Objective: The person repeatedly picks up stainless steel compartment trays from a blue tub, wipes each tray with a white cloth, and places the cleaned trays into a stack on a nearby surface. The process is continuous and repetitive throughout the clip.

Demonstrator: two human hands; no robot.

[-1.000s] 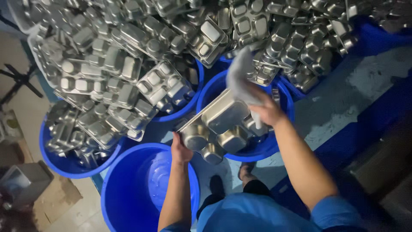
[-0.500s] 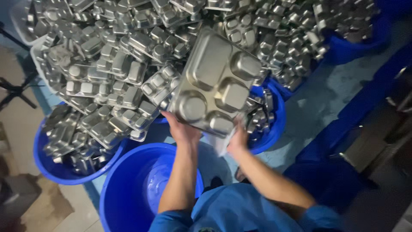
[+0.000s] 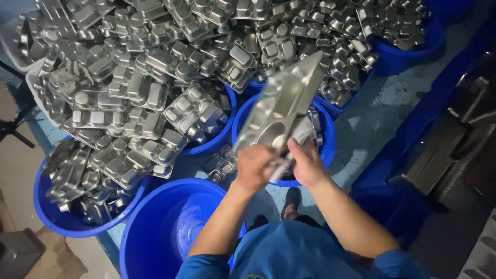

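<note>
A: What takes up most of the view?

B: A huge heap of metal trays point(image 3: 170, 77), compartment trays in dull steel, tipped every way. It covers the whole upper left and middle and spills over the rims of several tubs, so it looks dumped in bulk, not stacked.

A: And the tubs?

B: Round blue ones. The nearest blue tub point(image 3: 155, 232), bottom centre-left, has no trays in it, only a wet sheen on its floor. Left of it a second tub point(image 3: 51, 217) is full of trays. Behind the hands sits a third tub point(image 3: 326, 139), with a few trays lying in it.

A: What about the floor?

B: Grey concrete floor point(image 3: 377, 119) on the right, damp in patches, likely from the wet work around the tubs.

A: Now the person.

B: Blue sleeves, both forearms reaching forward. They hold one metal tray point(image 3: 284, 103) up in the air over the third tub, tilted steeply on edge so its hollow side faces them; I'd judge that angle lets them get at the compartments.

A: How do the hands grip?

B: The left hand point(image 3: 256, 166) is closed around the tray's lower edge, bearing its weight. The right hand point(image 3: 309, 166) is closed on a pale cloth point(image 3: 299, 137), pressed against the tray's lower part right beside the left hand.

A: Anything smaller?

B: A dark shoe point(image 3: 292, 199) shows just below the hands.
</note>
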